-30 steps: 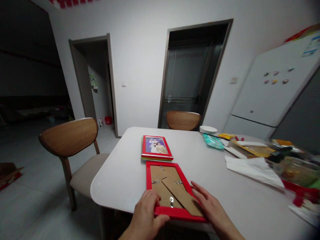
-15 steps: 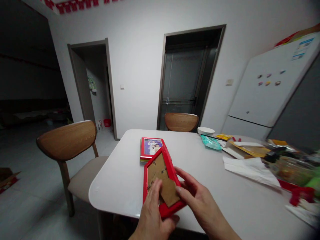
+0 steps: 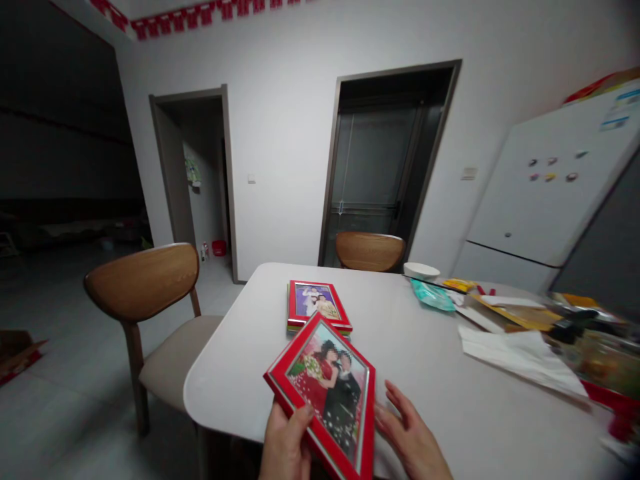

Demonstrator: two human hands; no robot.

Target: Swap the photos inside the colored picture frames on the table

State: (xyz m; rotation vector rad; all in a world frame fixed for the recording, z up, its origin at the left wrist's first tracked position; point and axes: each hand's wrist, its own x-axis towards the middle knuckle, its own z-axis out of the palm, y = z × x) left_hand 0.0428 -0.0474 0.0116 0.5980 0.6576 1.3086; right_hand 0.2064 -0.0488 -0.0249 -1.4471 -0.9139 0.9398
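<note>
A red picture frame (image 3: pixel 333 393) is tilted above the near side of the table, photo side up, showing two people in a red dress and a dark suit. My left hand (image 3: pixel 286 437) grips its lower left edge, thumb on the front and fingers underneath. Beside the right edge is my right hand (image 3: pixel 407 427), open with fingers spread; the fingertips are close to the frame, and I cannot tell whether they touch it. Just beyond lies another red picture frame (image 3: pixel 320 303), face up, on top of a stack with a green edge showing below.
On the right of the white table (image 3: pixel 240 360) are a white bowl (image 3: pixel 421 271), a teal packet (image 3: pixel 433 295), white paper (image 3: pixel 520 357) and piled clutter. Wooden chairs stand at the left (image 3: pixel 145 280) and far side (image 3: pixel 370 251). A white fridge (image 3: pixel 535 213) is at the right.
The held frame has been turned over from its brown back to its photo side. My left hand now grips its left edge, while my right hand has opened away from the right edge.
</note>
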